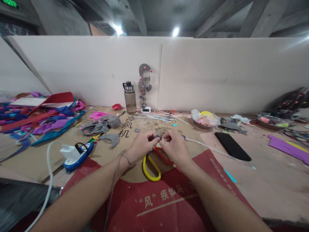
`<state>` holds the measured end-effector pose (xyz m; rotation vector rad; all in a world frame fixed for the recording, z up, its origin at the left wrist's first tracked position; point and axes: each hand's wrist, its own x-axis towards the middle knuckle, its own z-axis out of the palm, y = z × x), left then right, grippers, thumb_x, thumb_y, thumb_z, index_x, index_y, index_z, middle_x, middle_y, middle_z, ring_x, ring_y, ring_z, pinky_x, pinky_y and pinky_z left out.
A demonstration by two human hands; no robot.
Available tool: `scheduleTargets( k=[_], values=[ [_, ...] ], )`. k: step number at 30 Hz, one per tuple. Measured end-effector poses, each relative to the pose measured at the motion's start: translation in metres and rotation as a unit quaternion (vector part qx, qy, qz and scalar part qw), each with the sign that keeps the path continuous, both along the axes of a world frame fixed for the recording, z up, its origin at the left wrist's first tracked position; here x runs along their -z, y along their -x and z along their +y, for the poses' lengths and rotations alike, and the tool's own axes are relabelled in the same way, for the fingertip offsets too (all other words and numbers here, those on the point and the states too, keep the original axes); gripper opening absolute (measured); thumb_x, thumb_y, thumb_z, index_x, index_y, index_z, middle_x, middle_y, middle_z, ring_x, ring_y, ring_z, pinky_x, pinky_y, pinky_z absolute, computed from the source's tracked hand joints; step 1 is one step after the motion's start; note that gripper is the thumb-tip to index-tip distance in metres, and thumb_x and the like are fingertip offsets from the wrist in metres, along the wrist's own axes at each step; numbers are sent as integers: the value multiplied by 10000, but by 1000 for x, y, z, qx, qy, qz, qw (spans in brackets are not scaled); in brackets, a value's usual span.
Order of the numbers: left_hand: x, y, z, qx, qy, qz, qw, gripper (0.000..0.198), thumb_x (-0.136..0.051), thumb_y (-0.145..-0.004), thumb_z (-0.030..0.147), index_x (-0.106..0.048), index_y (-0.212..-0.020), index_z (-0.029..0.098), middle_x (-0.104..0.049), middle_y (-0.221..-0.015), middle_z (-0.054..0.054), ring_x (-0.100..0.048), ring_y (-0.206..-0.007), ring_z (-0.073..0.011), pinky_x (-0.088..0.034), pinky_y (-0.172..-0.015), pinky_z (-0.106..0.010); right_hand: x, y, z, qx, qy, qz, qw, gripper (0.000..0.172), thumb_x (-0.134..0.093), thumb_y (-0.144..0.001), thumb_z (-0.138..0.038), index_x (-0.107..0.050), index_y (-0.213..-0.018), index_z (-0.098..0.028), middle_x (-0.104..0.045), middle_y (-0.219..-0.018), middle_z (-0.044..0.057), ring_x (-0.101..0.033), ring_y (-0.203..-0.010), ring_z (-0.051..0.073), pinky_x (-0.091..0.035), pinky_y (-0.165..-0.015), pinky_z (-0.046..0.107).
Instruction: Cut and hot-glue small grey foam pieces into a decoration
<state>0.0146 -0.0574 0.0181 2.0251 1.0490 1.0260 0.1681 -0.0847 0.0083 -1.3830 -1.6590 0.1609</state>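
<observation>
My left hand [142, 145] and my right hand [174, 145] meet over the middle of the table, fingers curled. Together they pinch a small grey felt piece [158, 133] between the fingertips. A grey cord runs from my left wrist down toward me. Under my hands lie scissors [152, 165] with one yellow and one red handle loop, on the cardboard sheet [101, 154]. A thin white rod [207, 147] stretches off to the right from beside my right hand.
Grey felt cut-outs [101, 126] and coloured foam scraps [41, 119] lie to the left, with a blue glue gun [78, 154] and white cable. A water bottle [130, 97] and a grey hanging ornament [144, 84] stand by the white wall. A black phone [232, 146] lies right.
</observation>
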Motion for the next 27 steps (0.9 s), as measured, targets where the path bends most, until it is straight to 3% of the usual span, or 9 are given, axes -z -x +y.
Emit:
scheduleTargets(
  k=[8,12,15,17,21,24,27],
  values=[
    [0,3,4,15,143,-79,987,306,-612,-777,401,-519,-610,162,-502,-535,29,-397,-471,-77,-299,-482,-221,-6,-12,6,6,27,176,984,71,-543,-692,-253,-505,-649,-211,-481,-582,-34,-431,-568,127,-349,-563,262],
    [6,7,13,47,207,-154,965,299,-636,-763,415,-534,-666,151,-525,-589,23,-387,-457,-58,-285,-456,-207,-9,-16,5,-155,68,264,950,113,-492,-769,-295,-487,-693,-211,-438,-583,-44,-394,-547,113,-341,-541,246],
    [11,9,19,63,229,-199,951,256,-644,-752,370,-545,-681,145,-524,-582,25,-380,-451,-49,-283,-454,-199,-14,-10,-3,-298,110,184,930,289,-403,-883,-341,-507,-651,-204,-477,-601,-12,-438,-588,126,-375,-586,262],
    [13,11,22,64,236,-212,946,243,-640,-752,358,-557,-680,141,-499,-536,33,-389,-446,-54,-293,-456,-199,-15,-5,-8,-343,126,102,925,385,-366,-930,-368,-508,-614,-200,-506,-614,-2,-463,-610,129,-390,-616,266],
    [10,11,22,70,236,-218,944,243,-640,-750,349,-551,-661,142,-479,-489,37,-405,-440,-61,-313,-460,-204,-5,-2,-4,-257,52,54,964,156,-451,-871,-226,-574,-781,-195,-599,-783,6,-527,-727,133,-412,-688,260],
    [6,10,19,66,246,-203,946,242,-644,-746,352,-569,-679,132,-484,-486,35,-397,-425,-55,-300,-447,-201,3,-5,3,-182,33,79,980,192,-395,-822,-115,-569,-826,-196,-607,-787,10,-548,-739,137,-425,-701,265],
    [6,8,16,63,252,-193,946,257,-650,-745,365,-586,-694,121,-497,-500,27,-406,-426,-54,-308,-448,-201,4,-6,5,-129,11,72,989,176,-416,-849,-139,-583,-859,-192,-630,-823,29,-566,-751,147,-436,-705,278]
  ],
)
